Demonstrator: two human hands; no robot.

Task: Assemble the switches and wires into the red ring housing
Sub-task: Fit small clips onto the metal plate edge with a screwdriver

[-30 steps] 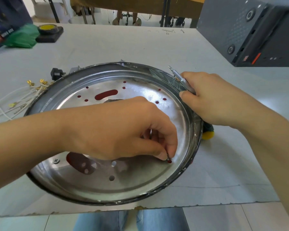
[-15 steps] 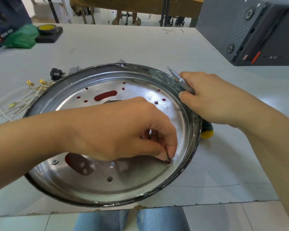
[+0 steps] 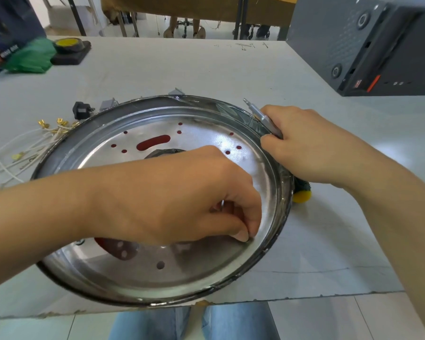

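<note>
- Head view: left hand (image 3: 182, 200) pinches something tiny, likely a screw, against a hole near the right edge of the round metal plate (image 3: 138, 278) on the surface (image 3: 206, 69).
- Right hand (image 3: 312, 146) grips a screwdriver (image 3: 260, 114) and steadies the rim.
- Red housing shows only through the plate's holes; wires (image 3: 22, 148) lie left, uninstalled.
- Judged step: seating a fastener. Next comes driving it with the screwdriver.

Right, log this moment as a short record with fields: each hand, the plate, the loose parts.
left hand: fingertips pinch a small part, likely a screw, near the plate's right edge
right hand: grips a screwdriver and rests on the plate's rim
metal plate: round, shiny, red showing through its holes
wires: white, brass terminals, on the table left of the plate
black plug part: beside the wires
</note>
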